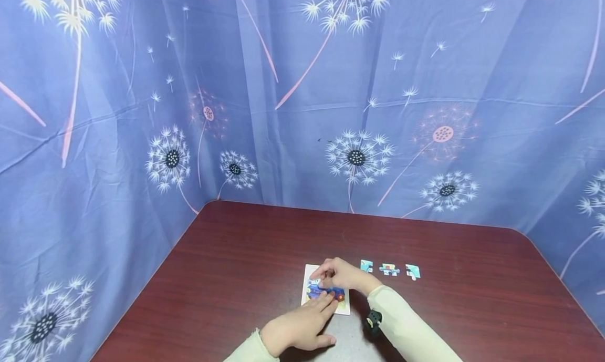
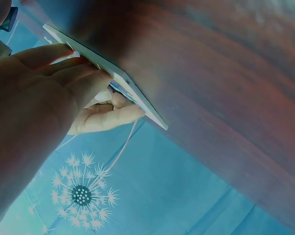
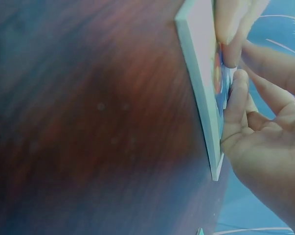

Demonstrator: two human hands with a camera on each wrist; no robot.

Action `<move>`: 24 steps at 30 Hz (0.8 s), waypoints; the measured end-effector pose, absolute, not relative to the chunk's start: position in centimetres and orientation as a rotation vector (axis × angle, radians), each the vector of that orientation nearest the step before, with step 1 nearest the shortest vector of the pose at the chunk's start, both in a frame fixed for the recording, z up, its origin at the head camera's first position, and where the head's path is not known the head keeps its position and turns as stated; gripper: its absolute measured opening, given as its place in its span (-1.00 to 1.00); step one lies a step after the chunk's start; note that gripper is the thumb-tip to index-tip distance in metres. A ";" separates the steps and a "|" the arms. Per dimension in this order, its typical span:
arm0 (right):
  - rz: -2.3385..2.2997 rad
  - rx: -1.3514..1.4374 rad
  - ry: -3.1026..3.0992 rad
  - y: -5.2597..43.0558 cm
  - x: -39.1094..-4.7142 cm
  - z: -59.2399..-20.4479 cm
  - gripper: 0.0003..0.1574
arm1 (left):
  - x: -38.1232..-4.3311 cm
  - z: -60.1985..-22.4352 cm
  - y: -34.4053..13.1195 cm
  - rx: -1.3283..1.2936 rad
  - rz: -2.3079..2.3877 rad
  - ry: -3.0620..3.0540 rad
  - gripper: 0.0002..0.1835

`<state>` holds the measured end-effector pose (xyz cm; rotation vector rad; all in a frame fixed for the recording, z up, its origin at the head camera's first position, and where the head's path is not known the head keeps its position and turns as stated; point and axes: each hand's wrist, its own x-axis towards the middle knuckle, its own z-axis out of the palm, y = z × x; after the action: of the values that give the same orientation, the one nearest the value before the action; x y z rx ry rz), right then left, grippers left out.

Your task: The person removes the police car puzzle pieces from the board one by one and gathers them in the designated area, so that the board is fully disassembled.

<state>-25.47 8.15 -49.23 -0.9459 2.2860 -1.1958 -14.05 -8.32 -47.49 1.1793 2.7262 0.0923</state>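
Observation:
A jigsaw puzzle board (image 1: 345,310) with a white border lies on the table, showing a blue vehicle picture. My left hand (image 1: 302,326) rests on its lower part, fingers straight and pressing the picture. Over the upper part is my right hand (image 1: 340,275), its thumb and bent fingers touching the picture. In the right wrist view, the right hand (image 3: 269,117) meets the board (image 3: 201,93) beside the left fingertips (image 3: 230,29). Whether a piece is between the right thumb and fingers is hidden. The left wrist view shows the left hand (image 2: 44,93) against the board's face.
Right of the board lie three loose puzzle pieces: one left (image 1: 366,266), one middle (image 1: 389,269), one right (image 1: 413,271). The dark red wooden table (image 1: 236,257) has rounded far corners. A blue dandelion-patterned curtain (image 1: 293,141) hangs behind it and at the left.

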 end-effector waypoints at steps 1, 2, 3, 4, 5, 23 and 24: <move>-1.204 -0.945 2.281 8.1 -25.5 -49.3 -0.73 | -14.1 -47.5 -8.3 1.179 0.094 2.725 -0.25; -1.210 -0.943 2.278 8.1 -25.5 -49.2 -0.73 | -14.1 -47.4 -8.3 1.178 0.098 2.722 -0.25; -1.214 -0.942 2.274 8.1 -25.5 -49.2 -0.73 | -14.1 -47.4 -8.3 1.175 0.102 2.719 -0.25; -1.211 -0.940 2.276 8.2 -25.5 -49.2 -0.73 | -14.1 -47.4 -8.3 1.173 0.105 2.718 -0.25; -1.210 -0.939 2.275 8.2 -25.5 -49.2 -0.73 | -14.1 -47.3 -8.3 1.171 0.107 2.716 -0.25; -1.220 -0.906 2.261 8.2 -25.6 -49.6 -0.69 | -14.1 -47.2 -8.4 1.166 0.122 2.709 -0.25; -1.226 -0.901 2.256 8.2 -25.6 -49.6 -0.69 | -14.1 -47.2 -8.4 1.170 0.122 2.710 -0.25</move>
<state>-25.56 8.22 -49.57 -0.9006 2.2557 -1.2260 -14.09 -8.42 -47.17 1.1703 2.7101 0.1222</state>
